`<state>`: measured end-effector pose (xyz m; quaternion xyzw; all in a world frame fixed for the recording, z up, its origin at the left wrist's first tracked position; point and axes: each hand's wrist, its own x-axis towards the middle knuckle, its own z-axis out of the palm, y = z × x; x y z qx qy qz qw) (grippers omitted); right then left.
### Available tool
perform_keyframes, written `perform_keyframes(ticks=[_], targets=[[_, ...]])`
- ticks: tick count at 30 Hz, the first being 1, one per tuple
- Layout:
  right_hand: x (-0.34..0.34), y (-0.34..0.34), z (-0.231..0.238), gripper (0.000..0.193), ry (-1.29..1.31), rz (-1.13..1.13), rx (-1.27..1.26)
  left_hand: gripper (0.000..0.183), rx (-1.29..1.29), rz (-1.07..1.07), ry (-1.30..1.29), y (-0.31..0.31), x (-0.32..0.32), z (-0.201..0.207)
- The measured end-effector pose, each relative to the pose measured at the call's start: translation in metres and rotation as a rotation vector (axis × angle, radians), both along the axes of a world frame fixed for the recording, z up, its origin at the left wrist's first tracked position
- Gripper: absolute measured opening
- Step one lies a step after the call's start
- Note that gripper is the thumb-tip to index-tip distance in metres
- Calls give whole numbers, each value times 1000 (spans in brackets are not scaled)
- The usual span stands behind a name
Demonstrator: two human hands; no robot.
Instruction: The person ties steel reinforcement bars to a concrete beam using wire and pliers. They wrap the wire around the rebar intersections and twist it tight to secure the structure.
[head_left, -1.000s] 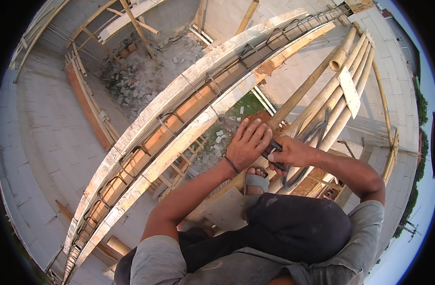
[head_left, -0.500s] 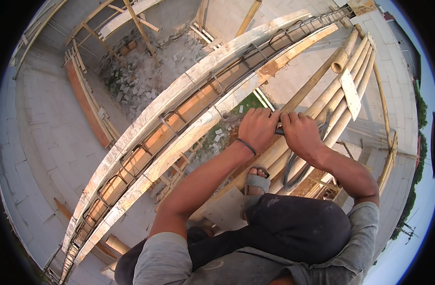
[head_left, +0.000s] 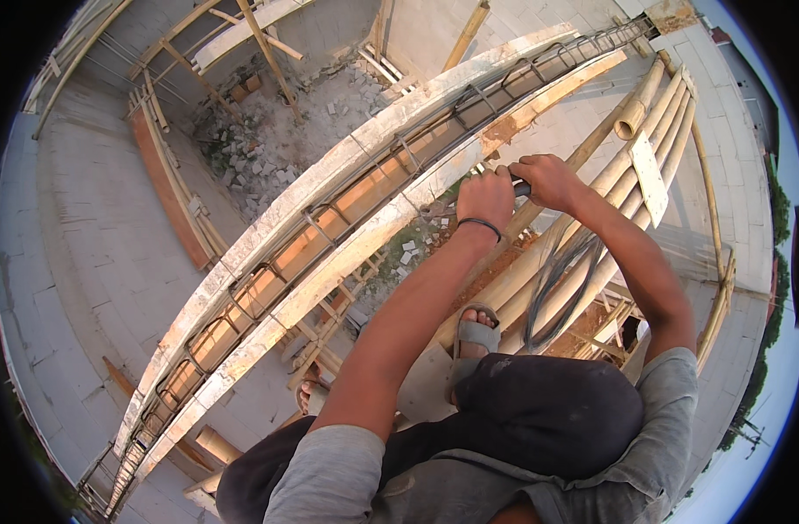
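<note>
Black tool (head_left: 523,189) is sitting right of the near board (head_left: 378,227); right hand (head_left: 548,182) is clamping it; left hand (head_left: 485,197) is curling beside it, grip unclear; rebar cage (head_left: 408,155) is already lying between boards; wire loops (head_left: 561,272) are lying spare; remaining amount isn't showing.

So both hands are up close together over by the long pale boards (head_left: 378,225) with the rebar cage (head_left: 319,229) between them, right hand (head_left: 546,181) wrapped round some black handle (head_left: 523,189), left hand (head_left: 486,196) balled up just beside it, though honestly I can't tell what that fist's gripping. Loose coil of dark wire (head_left: 564,266) sits on the bamboo poles (head_left: 607,177), near a sandaled foot (head_left: 477,332), and there's rubble (head_left: 261,153) way down below.
</note>
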<state>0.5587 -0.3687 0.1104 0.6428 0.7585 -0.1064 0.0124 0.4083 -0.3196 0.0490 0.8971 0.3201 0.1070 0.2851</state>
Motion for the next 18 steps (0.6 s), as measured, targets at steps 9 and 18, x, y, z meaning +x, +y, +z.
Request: perform_keyframes(ticks=[9,18], targets=[[-103,-89,46,25,928,-554,-743,37,476,-217,-453,-47,-100,5],[-121,-96,46,38,840,-718,-789,17,316,-494,-471,-21,-104,-15]])
